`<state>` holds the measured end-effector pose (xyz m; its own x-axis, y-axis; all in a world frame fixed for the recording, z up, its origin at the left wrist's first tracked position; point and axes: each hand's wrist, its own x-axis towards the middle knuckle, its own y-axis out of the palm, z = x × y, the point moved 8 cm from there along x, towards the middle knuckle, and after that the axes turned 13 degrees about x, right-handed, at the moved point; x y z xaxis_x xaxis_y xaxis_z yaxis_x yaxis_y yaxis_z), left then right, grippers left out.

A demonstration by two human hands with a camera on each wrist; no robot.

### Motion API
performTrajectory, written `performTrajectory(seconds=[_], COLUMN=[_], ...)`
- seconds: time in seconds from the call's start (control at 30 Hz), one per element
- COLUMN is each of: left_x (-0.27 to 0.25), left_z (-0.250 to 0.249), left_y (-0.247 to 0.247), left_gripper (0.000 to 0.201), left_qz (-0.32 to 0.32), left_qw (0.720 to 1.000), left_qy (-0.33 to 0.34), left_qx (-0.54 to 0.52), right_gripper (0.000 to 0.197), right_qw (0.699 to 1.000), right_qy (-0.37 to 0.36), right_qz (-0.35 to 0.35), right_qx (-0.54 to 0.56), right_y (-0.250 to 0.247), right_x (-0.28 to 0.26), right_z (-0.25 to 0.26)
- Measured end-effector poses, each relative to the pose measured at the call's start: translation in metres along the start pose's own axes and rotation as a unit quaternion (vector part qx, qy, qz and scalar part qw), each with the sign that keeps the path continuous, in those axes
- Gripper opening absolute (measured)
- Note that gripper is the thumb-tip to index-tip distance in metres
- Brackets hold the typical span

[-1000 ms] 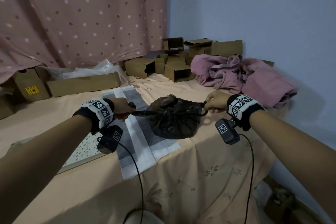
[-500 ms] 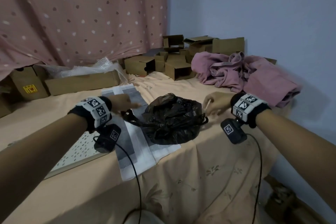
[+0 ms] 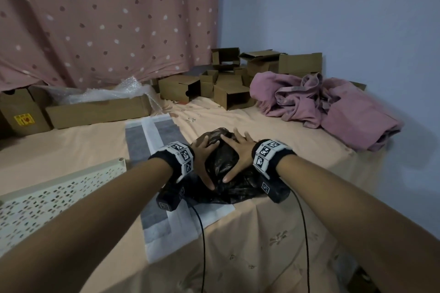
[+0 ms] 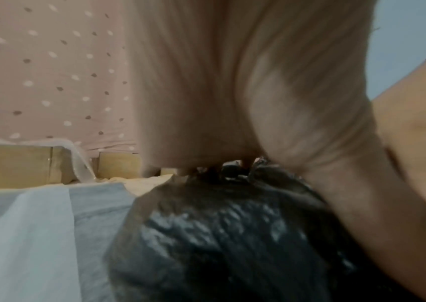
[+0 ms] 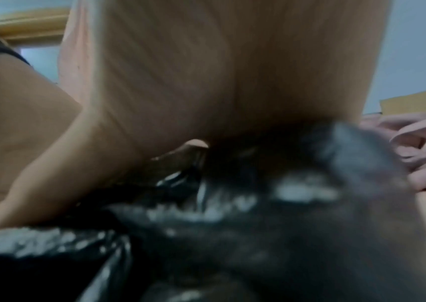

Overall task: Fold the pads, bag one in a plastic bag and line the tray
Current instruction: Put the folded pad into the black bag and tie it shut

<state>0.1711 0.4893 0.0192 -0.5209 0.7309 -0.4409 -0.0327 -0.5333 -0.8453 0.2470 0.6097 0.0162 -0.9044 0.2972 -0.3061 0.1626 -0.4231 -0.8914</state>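
A bulging black plastic bag (image 3: 222, 162) sits on the peach bedsheet, partly on top of a grey-and-white pad (image 3: 152, 140) laid out flat. My left hand (image 3: 202, 159) lies on the bag's left side and my right hand (image 3: 239, 152) on its right side, fingers spread, palms pressing the plastic. The left wrist view has the palm (image 4: 232, 81) down on the bag (image 4: 219, 245), with the pad (image 4: 38, 224) beside it. Blurred in the right wrist view, the palm (image 5: 219, 71) covers the bag (image 5: 258, 224). A white perforated tray (image 3: 47, 188) lies at the left.
Several open cardboard boxes (image 3: 228, 95) line the back by the dotted curtain. A long box holds bubble wrap (image 3: 100, 93). A heap of pink clothing (image 3: 328, 104) is at the right. The bed's edge drops off at the front right. Wrist-camera cables (image 3: 202, 245) trail toward me.
One second ago each hand pulled a bag handle outward. Both then let go and moved inward; now they lie flat on top of the bag.
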Motion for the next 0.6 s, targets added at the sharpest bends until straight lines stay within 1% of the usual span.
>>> performTrajectory(seconds=[0.17, 0.37, 0.43, 0.53, 0.6], left_x=[0.019, 0.024, 0.024, 0.023, 0.021], left_z=[-0.002, -0.002, -0.003, -0.005, -0.007], left_y=[0.014, 0.022, 0.021, 0.019, 0.018], left_gripper=[0.141, 0.139, 0.139, 0.138, 0.137], left_qz=[0.009, 0.02, 0.012, -0.003, -0.009], left_qw=[0.999, 0.999, 0.999, 0.998, 0.997], left_qy=[0.012, 0.027, 0.037, 0.054, 0.058], left_qx=[-0.035, -0.033, -0.037, -0.04, -0.045], right_gripper=[0.146, 0.14, 0.134, 0.119, 0.117], right_qw=[1.0, 1.0, 1.0, 0.999, 0.999], right_qy=[0.003, 0.002, -0.001, -0.01, -0.014], right_qz=[0.009, 0.018, 0.018, 0.028, 0.035], right_qx=[-0.007, -0.018, -0.02, -0.022, -0.022], right_y=[0.021, 0.027, 0.029, 0.033, 0.033], right_x=[0.026, 0.035, 0.041, 0.046, 0.048], right_z=[-0.009, -0.003, -0.006, -0.009, -0.009])
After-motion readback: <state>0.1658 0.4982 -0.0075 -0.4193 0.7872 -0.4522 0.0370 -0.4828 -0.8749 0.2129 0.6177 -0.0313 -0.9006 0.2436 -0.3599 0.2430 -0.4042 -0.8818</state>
